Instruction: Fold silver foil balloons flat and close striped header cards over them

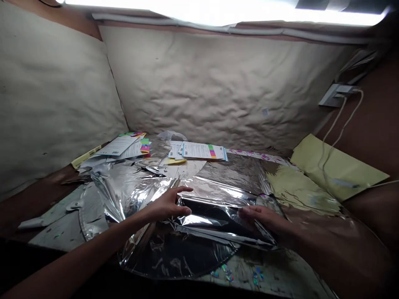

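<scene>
A flat, folded piece of shiny silver film (215, 214) lies on the table in front of me. My left hand (171, 204) is at its left end, thumb and index finger spread apart; whether the fingertips touch the film I cannot tell. At the right end, my right hand (260, 215) has its thumb and fingers closed on the folded film. Under and beside it spreads a larger crinkled silver sheet (124, 187), with a dark, rounded reflective part (177, 255) near the front edge.
Printed cards with coloured strips (199, 150) lie behind the film, and more cards (120, 146) sit at the back left. A yellow sheet (336, 166) leans at the right, below a wall socket (338, 94) with hanging cables. Paper-covered walls enclose the back and left.
</scene>
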The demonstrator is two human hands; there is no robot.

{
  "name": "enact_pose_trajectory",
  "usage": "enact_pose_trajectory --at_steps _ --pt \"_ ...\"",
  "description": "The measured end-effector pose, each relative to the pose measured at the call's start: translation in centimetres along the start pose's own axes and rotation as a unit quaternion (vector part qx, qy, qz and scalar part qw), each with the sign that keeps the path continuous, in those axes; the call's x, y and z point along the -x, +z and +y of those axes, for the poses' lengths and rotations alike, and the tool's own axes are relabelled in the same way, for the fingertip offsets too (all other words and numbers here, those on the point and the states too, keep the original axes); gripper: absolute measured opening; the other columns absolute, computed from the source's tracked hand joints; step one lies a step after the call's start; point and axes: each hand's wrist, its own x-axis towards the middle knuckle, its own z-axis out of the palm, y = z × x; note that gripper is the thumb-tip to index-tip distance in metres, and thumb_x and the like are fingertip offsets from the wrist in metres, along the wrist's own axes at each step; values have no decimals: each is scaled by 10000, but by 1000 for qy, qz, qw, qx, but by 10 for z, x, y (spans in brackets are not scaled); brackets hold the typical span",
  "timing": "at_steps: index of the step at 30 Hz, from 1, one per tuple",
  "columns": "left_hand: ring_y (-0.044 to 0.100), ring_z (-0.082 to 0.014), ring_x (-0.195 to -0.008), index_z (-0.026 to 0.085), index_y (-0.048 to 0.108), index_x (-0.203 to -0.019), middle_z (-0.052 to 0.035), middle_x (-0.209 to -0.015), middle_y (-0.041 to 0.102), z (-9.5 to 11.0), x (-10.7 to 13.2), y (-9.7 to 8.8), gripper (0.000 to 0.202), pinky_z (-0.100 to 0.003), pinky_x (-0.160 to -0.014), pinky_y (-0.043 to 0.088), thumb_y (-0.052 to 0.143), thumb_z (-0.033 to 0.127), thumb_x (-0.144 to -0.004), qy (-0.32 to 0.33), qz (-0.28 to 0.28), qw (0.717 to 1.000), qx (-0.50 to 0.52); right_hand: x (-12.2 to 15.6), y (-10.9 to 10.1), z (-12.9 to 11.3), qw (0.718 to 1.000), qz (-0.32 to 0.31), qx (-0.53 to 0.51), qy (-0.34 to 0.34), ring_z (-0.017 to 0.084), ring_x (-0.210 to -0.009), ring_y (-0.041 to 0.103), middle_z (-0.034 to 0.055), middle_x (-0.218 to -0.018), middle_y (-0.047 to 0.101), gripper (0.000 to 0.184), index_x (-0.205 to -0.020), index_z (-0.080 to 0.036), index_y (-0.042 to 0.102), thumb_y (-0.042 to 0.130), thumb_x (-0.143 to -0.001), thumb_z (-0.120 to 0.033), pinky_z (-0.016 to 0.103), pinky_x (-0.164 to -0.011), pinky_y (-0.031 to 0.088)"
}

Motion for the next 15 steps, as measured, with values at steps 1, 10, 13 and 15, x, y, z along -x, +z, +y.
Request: enact_pose_trajectory --at_steps 1,10,13,15 --pt "530 -144 -598 186 496 -1392 47 -649 574 1 2 2 819 -234 -547 375 808 458 -685 1 1 1000 5 4 -2 2 1000 5 -19 -18 114 -642 572 -16 -723 640 382 -939 -192 668 742 -768 -526 222 -605 436" --pt "465 -342 -1309 247 402 -1462 -151 -1414 511 15 28 22 674 -500 -1024 423 649 263 -835 145 143 909 -363 5 9 27 986 157 3 -62 79 -468 459 -55 -584 588 655 -1110 -131 630 838 -587 -465 211 -447 323" --pt "345 -301 -1417 249 422 -1455 -114 -1524 412 28 29 44 528 -497 -1130 323 527 349 -948 202 59 873 -439 -3 14 30 985 159 -10 -71 56 -409 395 -71 -543 553 607 -1042 -134 627 827 -577 -468 194 -399 250" --pt "263 -327 -1456 270 338 -1508 -99 -1574 328 31 26 59 591 -557 -1146 268 481 456 -966 165 -18 879 -447 -5 14 32 983 169 -16 -73 67 -437 450 -46 -590 598 580 -1038 -140 626 814 -599 -469 185 -404 266"
